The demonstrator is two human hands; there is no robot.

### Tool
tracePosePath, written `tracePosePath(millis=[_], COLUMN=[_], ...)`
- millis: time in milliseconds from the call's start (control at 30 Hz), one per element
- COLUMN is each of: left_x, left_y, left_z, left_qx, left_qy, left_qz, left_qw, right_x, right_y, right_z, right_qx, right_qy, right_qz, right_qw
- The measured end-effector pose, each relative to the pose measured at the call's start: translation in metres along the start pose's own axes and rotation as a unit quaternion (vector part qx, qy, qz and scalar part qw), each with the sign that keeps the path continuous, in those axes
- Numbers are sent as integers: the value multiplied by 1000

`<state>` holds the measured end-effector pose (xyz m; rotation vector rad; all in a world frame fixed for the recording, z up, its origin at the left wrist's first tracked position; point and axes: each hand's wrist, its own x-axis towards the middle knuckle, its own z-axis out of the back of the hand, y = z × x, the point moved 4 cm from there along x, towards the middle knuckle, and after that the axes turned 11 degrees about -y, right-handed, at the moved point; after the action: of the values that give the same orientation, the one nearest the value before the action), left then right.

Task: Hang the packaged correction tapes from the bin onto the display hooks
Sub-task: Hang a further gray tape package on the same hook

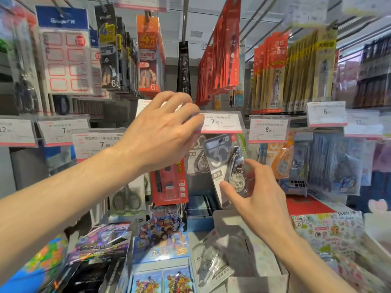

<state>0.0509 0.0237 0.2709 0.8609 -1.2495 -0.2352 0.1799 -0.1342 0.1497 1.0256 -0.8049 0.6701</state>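
**Correction tape raised to its hook in a stationery aisle**

Right hand [262, 193] up at the display, fingers loosely spread, thumb and fingertips touching the lower part of a packaged correction tape [226, 166] held tilted just under the 7.90 price tag [220, 122]. Grip light and fairly open rather than clenched around the pack. Left hand [160, 132] reaching above it, fingers curled over the near edge of that price tag; whether pinching the tag or only lifting it, impossible to tell. Another pack of the same kind [196, 155] hanging directly behind. Below, a white cardboard bin [254, 280] with more packaged correction tapes [211, 259] lying loose inside. Scissors [124, 197], a red-carded item [169, 182] and an orange correction tape [282, 161] on neighbouring hooks.
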Motion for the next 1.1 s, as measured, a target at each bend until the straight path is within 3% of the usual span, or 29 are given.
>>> tracePosePath(millis=[500,1100], left_x=[4,3], left_y=[8,8], left_z=[-3,-2], left_qx=[-44,-49], left_qy=[-13,-19], left_qz=[14,15], left_qw=[999,998], right_x=[20,24], right_y=[25,37], right_z=[-18,-29], right_qx=[-9,-56], right_qy=[-48,-44], right_qz=[25,15], right_qw=[999,997])
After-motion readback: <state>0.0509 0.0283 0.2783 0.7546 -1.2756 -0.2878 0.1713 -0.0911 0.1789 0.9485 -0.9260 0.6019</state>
